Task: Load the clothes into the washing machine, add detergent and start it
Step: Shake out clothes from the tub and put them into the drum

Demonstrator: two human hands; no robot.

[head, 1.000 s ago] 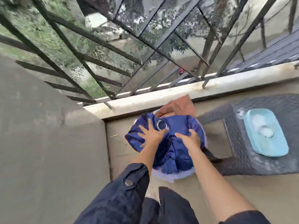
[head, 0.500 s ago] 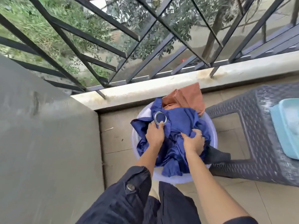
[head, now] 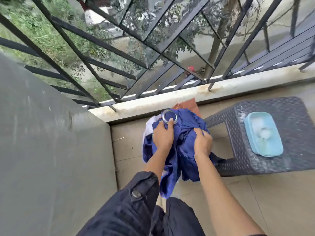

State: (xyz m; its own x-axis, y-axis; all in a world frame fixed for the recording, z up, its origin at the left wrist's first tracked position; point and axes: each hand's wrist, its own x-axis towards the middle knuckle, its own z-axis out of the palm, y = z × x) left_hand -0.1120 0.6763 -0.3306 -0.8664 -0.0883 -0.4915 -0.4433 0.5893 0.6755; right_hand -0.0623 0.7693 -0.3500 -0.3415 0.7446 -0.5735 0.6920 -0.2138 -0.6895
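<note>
A bundle of blue cloth (head: 183, 155) with a metal ring (head: 169, 116) hangs between my hands, lifted above the floor. My left hand (head: 162, 136) grips the cloth just below the ring. My right hand (head: 202, 142) grips a fold of the same blue cloth on its right side. An orange-brown garment (head: 189, 106) shows behind the bundle. Only a pale sliver of the white basin (head: 148, 124) peeks out at the left of the cloth. No washing machine is in view.
A dark woven stool (head: 265, 133) stands at the right with a light blue lidded box (head: 263, 133) on top. A grey wall (head: 51, 150) fills the left. A concrete ledge (head: 170, 99) with black metal railing (head: 119, 48) runs behind. Tiled floor (head: 281, 201) lies below.
My hands went from resting on the blue cloth in the basin to gripping it, and now they have raised the bundle, so it hangs down and hides most of the basin.
</note>
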